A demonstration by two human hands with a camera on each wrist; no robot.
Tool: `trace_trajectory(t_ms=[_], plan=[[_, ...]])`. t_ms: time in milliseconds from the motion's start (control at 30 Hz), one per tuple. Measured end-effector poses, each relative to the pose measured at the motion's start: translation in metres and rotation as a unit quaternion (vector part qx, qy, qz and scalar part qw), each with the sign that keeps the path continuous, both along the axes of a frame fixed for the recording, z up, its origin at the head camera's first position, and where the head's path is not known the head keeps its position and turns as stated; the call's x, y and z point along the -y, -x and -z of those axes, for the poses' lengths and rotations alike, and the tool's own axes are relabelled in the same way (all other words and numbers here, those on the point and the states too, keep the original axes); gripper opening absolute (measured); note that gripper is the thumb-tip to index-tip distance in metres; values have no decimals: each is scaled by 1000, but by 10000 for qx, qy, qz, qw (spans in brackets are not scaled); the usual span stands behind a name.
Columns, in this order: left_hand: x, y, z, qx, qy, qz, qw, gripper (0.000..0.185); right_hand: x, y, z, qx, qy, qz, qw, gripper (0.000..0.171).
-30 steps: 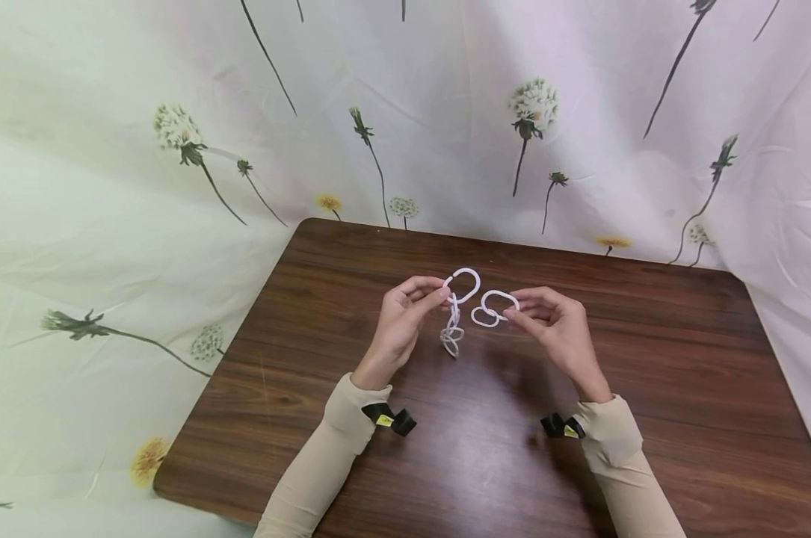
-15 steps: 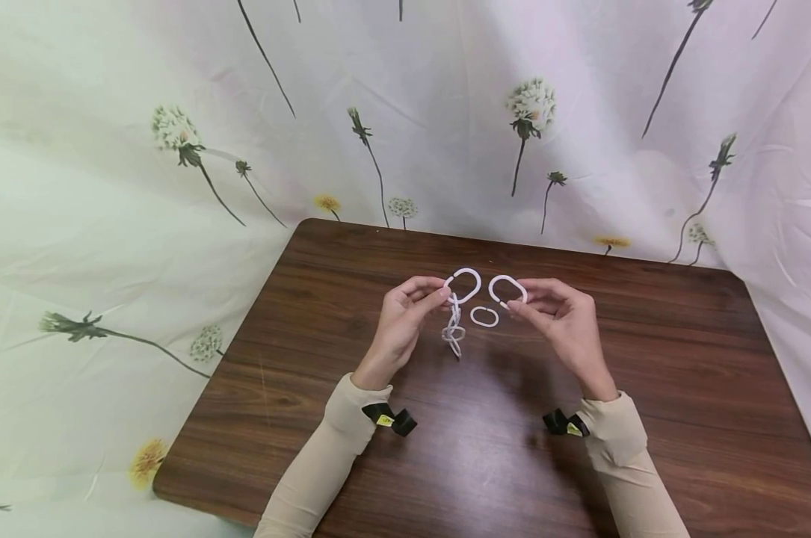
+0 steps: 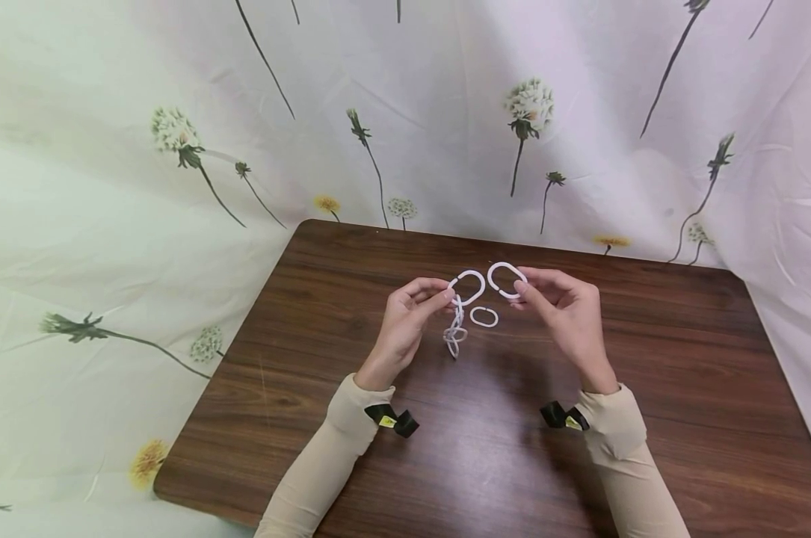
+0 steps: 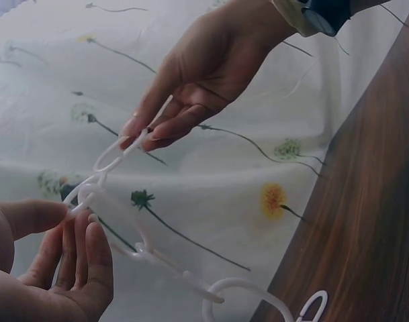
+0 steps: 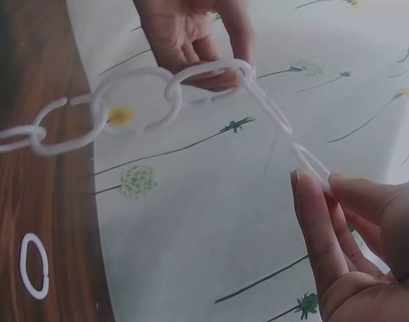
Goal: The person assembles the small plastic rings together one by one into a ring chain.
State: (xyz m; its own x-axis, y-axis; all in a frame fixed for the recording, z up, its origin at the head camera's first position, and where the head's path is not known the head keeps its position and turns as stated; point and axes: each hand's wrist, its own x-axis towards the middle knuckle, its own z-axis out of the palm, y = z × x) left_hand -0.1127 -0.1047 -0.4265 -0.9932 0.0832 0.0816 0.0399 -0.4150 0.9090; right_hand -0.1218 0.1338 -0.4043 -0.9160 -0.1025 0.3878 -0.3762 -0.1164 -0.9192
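In the head view my left hand (image 3: 401, 325) pinches the top white plastic chain link (image 3: 483, 285) between thumb and fingers. Below it hangs a short chain (image 3: 454, 334) of several similar links. My right hand (image 3: 569, 317) pinches a single white link (image 3: 490, 275), held up close to the left one. A small gap parts the two links in the right wrist view, where the single link (image 5: 310, 161) points at the end of the chain's top link (image 5: 275, 111). Each link is an oval with a slit in its side.
One loose white link (image 3: 473, 317) lies on the brown wooden table (image 3: 681, 373), just below the hands. A pale curtain (image 3: 445, 149) printed with dandelions hangs behind the table and along its left side.
My right hand has lifted its link up and away from over the loose one on the table, turning it toward the left hand's link. The left hand has shifted slightly right.
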Motion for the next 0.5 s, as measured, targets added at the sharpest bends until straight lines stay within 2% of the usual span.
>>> trace_trajectory(t_ms=[233, 500], plan=[[-2, 0, 0, 8, -23, 25, 10000, 12, 10, 0, -7, 6, 208, -245, 9995, 29], [-3, -2, -2, 85, 12, -9, 10000, 11, 22, 2, -8, -136, 138, -158, 9997, 26]])
